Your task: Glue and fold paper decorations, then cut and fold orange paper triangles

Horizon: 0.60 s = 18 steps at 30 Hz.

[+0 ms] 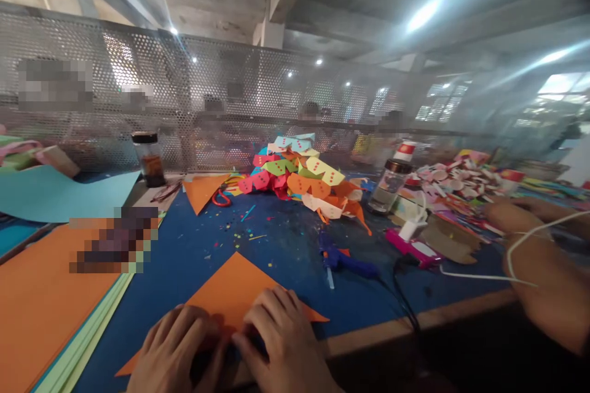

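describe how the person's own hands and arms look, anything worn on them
The left hand and right hand are bare, five-fingered human hands without gloves; no rings or markings can be made out. No sleeve shows before the picture's lower edge.

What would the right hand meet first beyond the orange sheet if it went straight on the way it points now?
Probably the small paper scraps on the blue tabletop, past the orange sheet. The right hand is curled, so its exact line, and the depth, are unclear.
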### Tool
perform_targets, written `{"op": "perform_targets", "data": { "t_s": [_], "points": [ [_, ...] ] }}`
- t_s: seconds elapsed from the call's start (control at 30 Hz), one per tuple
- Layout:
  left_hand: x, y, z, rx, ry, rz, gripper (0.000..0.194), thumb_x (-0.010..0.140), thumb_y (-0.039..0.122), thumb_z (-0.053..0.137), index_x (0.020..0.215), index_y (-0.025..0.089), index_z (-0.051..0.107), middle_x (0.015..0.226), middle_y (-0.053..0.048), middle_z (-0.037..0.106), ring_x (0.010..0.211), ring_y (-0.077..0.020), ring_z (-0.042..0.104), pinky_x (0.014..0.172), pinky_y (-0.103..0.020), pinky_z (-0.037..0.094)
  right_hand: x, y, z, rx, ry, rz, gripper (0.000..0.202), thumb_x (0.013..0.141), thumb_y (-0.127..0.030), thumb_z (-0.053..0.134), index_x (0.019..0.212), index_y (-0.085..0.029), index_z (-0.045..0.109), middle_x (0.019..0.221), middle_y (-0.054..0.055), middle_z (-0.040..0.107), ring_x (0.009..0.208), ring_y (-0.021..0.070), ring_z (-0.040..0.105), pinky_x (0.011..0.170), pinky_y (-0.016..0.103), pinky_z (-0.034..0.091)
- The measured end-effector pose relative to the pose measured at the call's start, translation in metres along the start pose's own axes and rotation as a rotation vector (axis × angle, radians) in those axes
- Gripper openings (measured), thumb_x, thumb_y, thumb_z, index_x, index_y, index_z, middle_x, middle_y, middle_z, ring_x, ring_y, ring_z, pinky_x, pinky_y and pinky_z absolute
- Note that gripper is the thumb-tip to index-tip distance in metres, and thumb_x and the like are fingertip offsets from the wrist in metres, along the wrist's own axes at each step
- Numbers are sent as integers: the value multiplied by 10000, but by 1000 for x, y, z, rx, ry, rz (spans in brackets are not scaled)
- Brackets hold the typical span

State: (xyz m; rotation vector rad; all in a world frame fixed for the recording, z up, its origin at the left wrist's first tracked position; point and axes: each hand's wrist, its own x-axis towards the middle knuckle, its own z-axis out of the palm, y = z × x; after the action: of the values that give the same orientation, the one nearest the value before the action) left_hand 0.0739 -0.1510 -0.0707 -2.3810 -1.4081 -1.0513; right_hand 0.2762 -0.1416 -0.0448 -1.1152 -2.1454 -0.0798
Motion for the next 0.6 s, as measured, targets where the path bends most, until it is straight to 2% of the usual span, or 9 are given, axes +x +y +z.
{"op": "perform_targets", "data": {
  "t_s": [0.1,0.27,0.37,0.5,0.6],
  "points": [
    [1,1,-3,23,11,-31,104,956,365,570,939,277,623,885,13,685,825,-183,653,757,-302,480,0,-1,0,28,12,-4,165,931,-277,657,830,-224,538,831,-10,611,811,195,550,725,336,361],
    [4,0,-4,20,-6,31,70,893,277,645,950,266,606,884,17,680,812,-173,651,729,-276,492,1,0,-2,48,4,-6,156,954,-265,612,826,-227,533,829,-4,612,802,198,546,721,338,358],
    [5,3,-3,12,8,-4,19,913,261,610,928,258,599,885,4,671,830,-182,641,743,-293,488,2,1,-2,56,-7,-11,158,961,-254,596,820,-227,529,826,1,612,795,199,549,710,338,363],
    [3,10,0,-17,40,-90,130,977,281,498,898,249,595,882,-24,653,846,-205,618,769,-335,460,2,2,-2,46,-16,-24,150,954,-231,604,824,-226,530,828,-1,614,798,200,558,709,340,366],
    [2,12,2,-47,40,-101,158,995,302,478,900,249,592,884,-23,646,849,-209,601,777,-343,439,3,2,-2,52,-4,-20,151,940,-219,624,825,-225,526,828,-4,617,798,201,558,716,340,368]
  ]
}}
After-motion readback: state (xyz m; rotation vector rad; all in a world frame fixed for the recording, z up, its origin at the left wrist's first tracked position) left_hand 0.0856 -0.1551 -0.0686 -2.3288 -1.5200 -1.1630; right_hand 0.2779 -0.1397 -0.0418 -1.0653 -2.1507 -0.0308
